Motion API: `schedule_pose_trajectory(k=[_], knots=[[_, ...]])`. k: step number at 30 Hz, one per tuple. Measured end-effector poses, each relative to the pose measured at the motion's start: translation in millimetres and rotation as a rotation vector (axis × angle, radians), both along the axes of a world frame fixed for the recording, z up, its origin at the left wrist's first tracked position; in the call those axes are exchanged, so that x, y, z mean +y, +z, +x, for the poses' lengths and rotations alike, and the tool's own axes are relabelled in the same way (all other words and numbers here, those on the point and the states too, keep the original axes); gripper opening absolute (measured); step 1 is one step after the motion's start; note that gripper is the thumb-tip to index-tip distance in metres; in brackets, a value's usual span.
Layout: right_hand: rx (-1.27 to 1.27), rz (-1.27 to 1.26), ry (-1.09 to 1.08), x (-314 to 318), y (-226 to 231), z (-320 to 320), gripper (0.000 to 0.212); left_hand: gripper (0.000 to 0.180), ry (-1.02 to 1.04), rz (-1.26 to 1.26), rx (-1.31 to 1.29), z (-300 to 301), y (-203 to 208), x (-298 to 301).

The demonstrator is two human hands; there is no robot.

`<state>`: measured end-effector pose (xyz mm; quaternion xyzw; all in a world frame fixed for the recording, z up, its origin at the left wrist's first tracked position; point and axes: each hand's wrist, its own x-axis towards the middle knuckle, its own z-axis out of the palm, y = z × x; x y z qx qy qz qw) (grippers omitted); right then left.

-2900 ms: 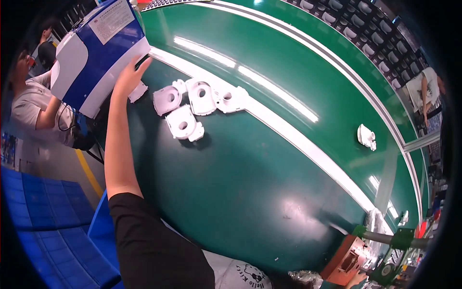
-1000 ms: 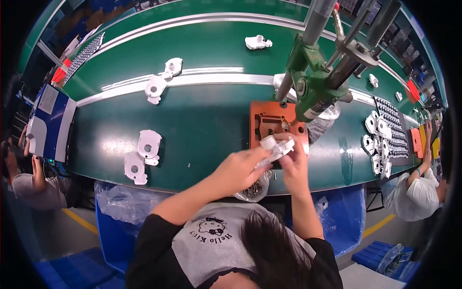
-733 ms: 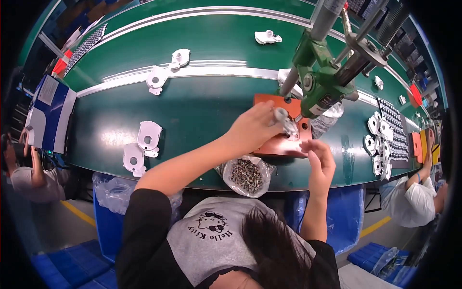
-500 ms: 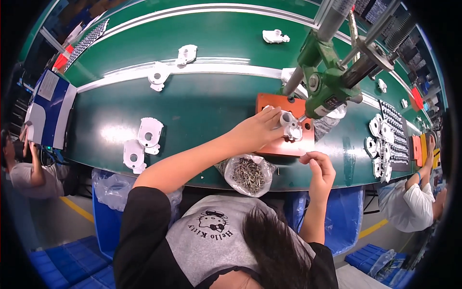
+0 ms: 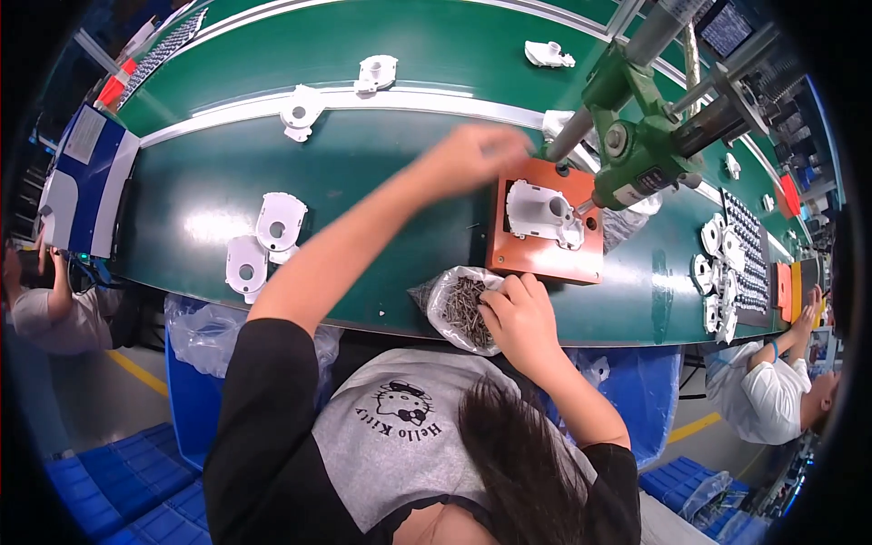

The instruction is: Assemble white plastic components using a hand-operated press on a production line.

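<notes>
My left hand (image 5: 477, 162) hangs above the bench at the left of an orange fixture block (image 5: 545, 263). It is smeared by motion, so its fingers cannot be read. A white plastic housing (image 5: 543, 211) with a round raised tube lies on the block, beneath the head of a green hand press (image 5: 631, 150). My right hand (image 5: 522, 318) is at a clear plastic bag of small metal pins (image 5: 461, 311) by the bench's front edge. Its fingers curl in among the pins; what the fingertips pinch is hidden.
Two white housings (image 5: 282, 221) lie on the bench at left; others ride the green belt (image 5: 454, 64) behind. At right are stacked housings (image 5: 718, 272) and a tray of dark parts (image 5: 747, 259). Blue bins (image 5: 636, 400) hang below the edge. People work at both sides.
My left hand has come off the housing and swung up and left, uncovering it. My right hand has moved left and down into the bag. Housings on the belt have slid right; the view has shifted slightly.
</notes>
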<state>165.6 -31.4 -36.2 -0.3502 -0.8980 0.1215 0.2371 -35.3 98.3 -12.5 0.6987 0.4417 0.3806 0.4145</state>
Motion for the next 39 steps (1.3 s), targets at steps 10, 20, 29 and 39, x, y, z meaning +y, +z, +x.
schedule_pose_trajectory(k=[10,20,29,39], knots=[[0.127,-0.113,0.037,-1,2,1,0.013,0.053,0.682,0.187,0.68,-205,-112,118],[0.686,-0.906,-0.206,86,43,94,0.006,0.023,0.712,0.18,0.402,-190,-82,88],[0.414,-0.164,-0.282,233,-19,94,0.029,0.03,0.445,-0.406,0.328,-175,1,-1],[0.403,0.242,-0.09,313,-115,97,0.027,0.04,0.242,0.303,0.47,-56,19,-60]])
